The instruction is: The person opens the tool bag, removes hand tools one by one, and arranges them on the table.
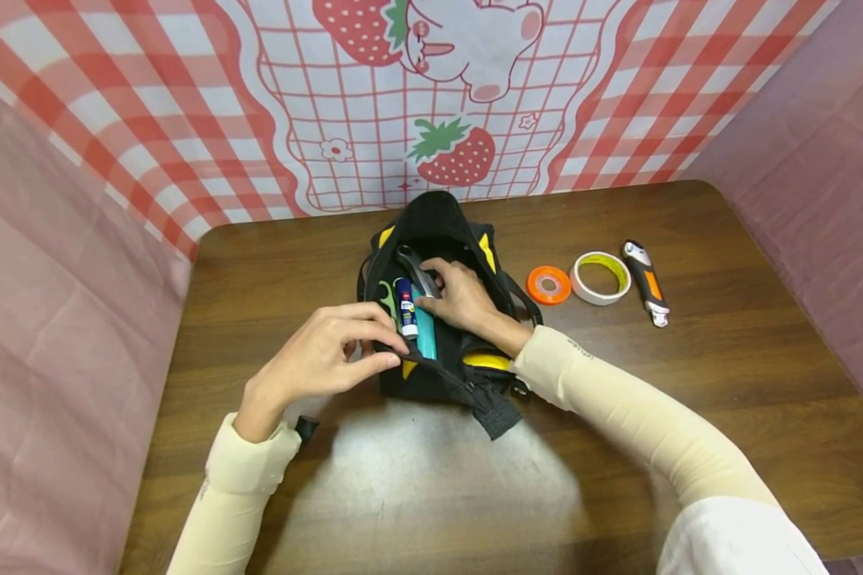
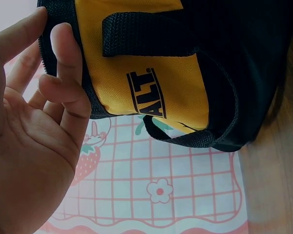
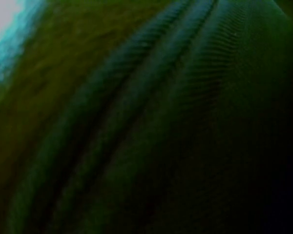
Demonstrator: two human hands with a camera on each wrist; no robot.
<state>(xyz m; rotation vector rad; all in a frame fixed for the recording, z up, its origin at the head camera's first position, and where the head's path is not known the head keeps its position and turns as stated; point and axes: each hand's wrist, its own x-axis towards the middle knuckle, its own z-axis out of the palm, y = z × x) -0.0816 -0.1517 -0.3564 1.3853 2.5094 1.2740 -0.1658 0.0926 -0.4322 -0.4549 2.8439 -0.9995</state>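
A black and yellow tool bag [image 1: 437,214] stands unzipped on the table. My left hand [image 1: 324,347] pinches its near rim; in the left wrist view the fingers lie about the zipper edge [image 2: 48,63]. Reaching inside, my right hand [image 1: 466,297] holds a dark grey and silver tool [image 1: 411,263] between thumb and fingers, which partly cover it. Next to that tool are a blue and white glue stick [image 1: 407,313], a turquoise object [image 1: 426,342] and a green looped handle [image 1: 386,297]. The right wrist view shows only dark, blurred fabric.
Right of the bag lie an orange tape roll [image 1: 534,286], a white tape roll [image 1: 581,297] and a grey and orange utility knife [image 1: 647,281]. A strap [image 1: 499,415] trails from the bag's front. Behind the wooden table [image 1: 726,359] hangs a strawberry-print cloth [image 1: 359,176].
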